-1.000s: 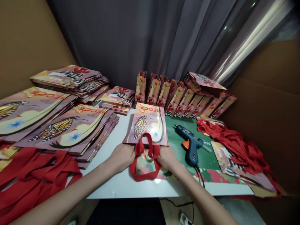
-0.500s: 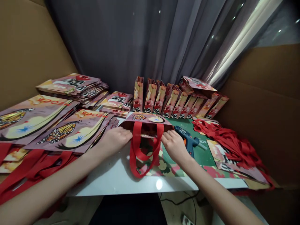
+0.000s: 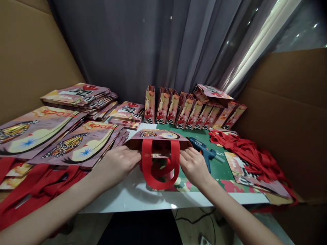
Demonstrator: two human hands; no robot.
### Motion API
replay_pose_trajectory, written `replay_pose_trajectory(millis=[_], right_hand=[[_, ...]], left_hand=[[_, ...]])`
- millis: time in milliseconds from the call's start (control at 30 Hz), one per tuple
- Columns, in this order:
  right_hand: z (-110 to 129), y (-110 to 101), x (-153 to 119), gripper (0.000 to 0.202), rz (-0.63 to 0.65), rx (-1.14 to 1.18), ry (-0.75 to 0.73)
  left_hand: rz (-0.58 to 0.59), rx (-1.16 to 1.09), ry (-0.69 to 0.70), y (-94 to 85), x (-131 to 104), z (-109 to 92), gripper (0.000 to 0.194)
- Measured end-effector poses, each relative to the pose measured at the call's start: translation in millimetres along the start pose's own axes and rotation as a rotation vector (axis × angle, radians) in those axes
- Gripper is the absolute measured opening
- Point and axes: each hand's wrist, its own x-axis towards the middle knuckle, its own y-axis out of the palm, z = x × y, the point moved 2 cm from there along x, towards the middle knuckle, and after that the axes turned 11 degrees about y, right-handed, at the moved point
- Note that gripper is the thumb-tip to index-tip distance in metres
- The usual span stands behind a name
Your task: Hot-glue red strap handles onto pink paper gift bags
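A pair of bare hands holds a butterfly-printed paper carrier bag (image 3: 163, 134) at the middle of a white worktable (image 3: 112, 202), its open mouth turned toward the wearer. The left hand (image 3: 123, 159) is closed on one side of the opening and the right hand (image 3: 195, 165) on the other, fingers curled at the edges; the thumbs are hidden. Red ribbon handles (image 3: 175, 160) loop down from the mouth between the hands, over the camouflage border of a green mat (image 3: 226, 168). Whether the bag rests on the surface cannot be told.

Just beyond the right hand lies a blue hot glue gun (image 3: 201, 146), partly covered by it — a glue stick (image 3: 219, 158) juts from its back. Flat MECCA bags (image 3: 74, 144) lie to the left, near loose red ribbons (image 3: 43, 190); more ribbon (image 3: 246, 158) is heaped at right. Behind, a row of standing bags (image 3: 162, 105) lines the table before a grey curtain (image 3: 127, 51) — another bag (image 3: 214, 92) lies across the tops at the right.
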Motion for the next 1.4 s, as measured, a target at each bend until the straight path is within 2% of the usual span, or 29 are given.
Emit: replay_pose_trajectory(millis=[167, 333, 467, 567, 700, 833, 1033, 1200, 1300, 1400], right_hand=[[12.8, -7.4, -3.4, 0.027, 0.036, 0.036, 0.055], [19.7, -3.5, -6.8, 0.029, 0.020, 0.023, 0.068], [20.9, 1.6, -9.5, 0.025, 0.010, 0.009, 0.074], [20.1, 3.5, -12.0, 0.025, 0.006, -0.016, 0.103], [17.7, 4.5, -15.1, 0.025, 0.010, -0.017, 0.122], [13.0, 4.7, -19.2, 0.028, 0.029, 0.004, 0.130], [8.2, -4.7, -19.7, 0.038, 0.014, 0.078, 0.153], [11.9, -15.5, -8.4, 0.033, 0.042, 0.078, 0.190], [15.4, -14.5, -5.1, 0.025, 0.063, 0.122, 0.196], [17.3, -9.7, -6.7, 0.025, 0.014, 0.173, 0.161]], left_hand=[[0.044, 0.007, -0.037, 3.8, 1.6, -13.0, 0.015], [0.173, -0.053, -0.073, 6.3, 14.8, -22.1, 0.024], [0.274, -0.174, -0.131, 10.4, 25.7, -24.8, 0.038], [0.317, -0.215, -0.161, 12.6, 27.7, -24.9, 0.040], [0.301, -0.196, -0.155, 14.6, 23.1, -24.8, 0.031], [0.227, -0.098, -0.068, 14.0, 16.3, -23.1, 0.021], [-0.012, 0.081, 0.172, 2.5, 8.1, -17.1, 0.040], [-0.050, 0.085, 0.190, -5.8, 8.7, -12.5, 0.041], [-0.073, 0.088, 0.190, -7.8, 11.1, -12.2, 0.040], [-0.089, 0.097, 0.222, -9.2, 13.1, -11.5, 0.038]])
